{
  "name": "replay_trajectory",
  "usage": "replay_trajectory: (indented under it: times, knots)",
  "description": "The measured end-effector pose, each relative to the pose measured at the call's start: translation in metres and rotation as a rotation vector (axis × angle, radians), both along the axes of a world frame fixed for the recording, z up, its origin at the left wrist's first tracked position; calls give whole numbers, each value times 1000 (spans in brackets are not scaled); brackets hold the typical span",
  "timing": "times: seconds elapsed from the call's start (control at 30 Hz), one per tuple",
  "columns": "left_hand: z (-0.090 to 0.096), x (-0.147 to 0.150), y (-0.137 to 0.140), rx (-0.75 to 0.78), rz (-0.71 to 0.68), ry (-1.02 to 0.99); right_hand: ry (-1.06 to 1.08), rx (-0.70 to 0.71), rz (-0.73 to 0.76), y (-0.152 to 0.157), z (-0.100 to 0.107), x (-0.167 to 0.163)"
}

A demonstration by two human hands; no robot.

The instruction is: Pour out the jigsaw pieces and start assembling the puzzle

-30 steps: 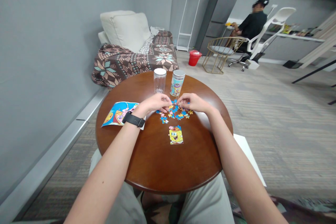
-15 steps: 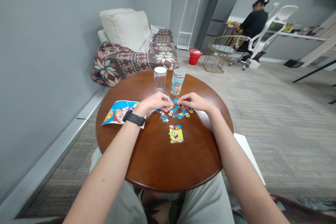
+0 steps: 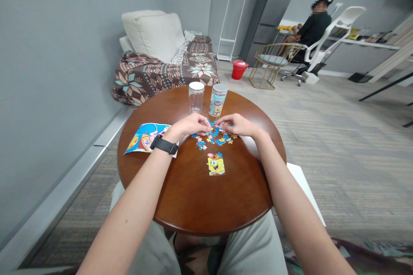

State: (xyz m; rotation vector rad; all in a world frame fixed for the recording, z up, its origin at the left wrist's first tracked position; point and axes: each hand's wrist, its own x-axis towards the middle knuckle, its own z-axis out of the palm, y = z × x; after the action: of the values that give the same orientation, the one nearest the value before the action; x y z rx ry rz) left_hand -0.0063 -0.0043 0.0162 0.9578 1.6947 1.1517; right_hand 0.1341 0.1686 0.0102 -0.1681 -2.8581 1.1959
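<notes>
Loose jigsaw puzzle pieces [image 3: 220, 141], mostly blue, pink and yellow, lie in a heap on the round brown table [image 3: 193, 197]. My left hand [image 3: 196, 124], above a black watch, is at the heap's left side with fingers curled together; whatever they hold is hidden. From the right, my right hand [image 3: 238, 124] reaches over the pieces, index finger stretched out and fingertips apart, touching or just above them. Nearer to me lies a joined puzzle section [image 3: 216, 165] showing a yellow cartoon face. A printed picture sheet [image 3: 142, 138] lies partly beneath my left wrist.
Behind the heap stand a clear jar [image 3: 195, 99] with a white lid and a cartoon-printed jar [image 3: 217, 101]. A patterned sofa [image 3: 167, 73] is beyond the table. Farther right are a red bin [image 3: 239, 70], a wire chair [image 3: 274, 61] and a seated person [image 3: 314, 25].
My right hand's fingertips have loosened from a pinch and shifted slightly over the heap. My left hand stays nearly in place, its fingers drawn in a little. The far person's hands have moved.
</notes>
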Motion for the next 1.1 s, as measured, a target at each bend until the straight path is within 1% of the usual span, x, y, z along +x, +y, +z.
replay_trajectory:
  times: [0.1, 0.23, 0.37, 0.5, 0.6, 0.7, 0.77, 0.87, 1.0, 1.1]
  knots:
    - [0, 0, 0, -5, 9, -2, 55, 26, -7, 2, -2, -1]
    - [3, 2, 0, -12, 9, 12, 162, 72, 39, 4, -3, -3]
    - [6, 3, -1, -16, -25, 38, 125, 51, 12, 2, -3, -3]
    - [7, 5, -1, -41, 3, 1, 55, 14, -27, 1, -2, -2]
    - [9, 6, -2, -74, 8, 7, 112, 41, 5, 1, 0, -1]
    - [10, 6, -2, -76, 20, -1, 157, 67, 51, 2, 1, -1]
    - [10, 6, -2, -71, 25, -5, 129, 39, 53, 2, 1, -1]
    - [8, 5, -2, -64, 25, 7, 83, -26, 19, 1, 1, -2]
    - [3, 3, 0, -23, 30, -23, 80, -89, -21, 1, -1, -3]
    - [1, 2, 0, -20, 20, -46, 61, -129, -44, 1, -3, -4]
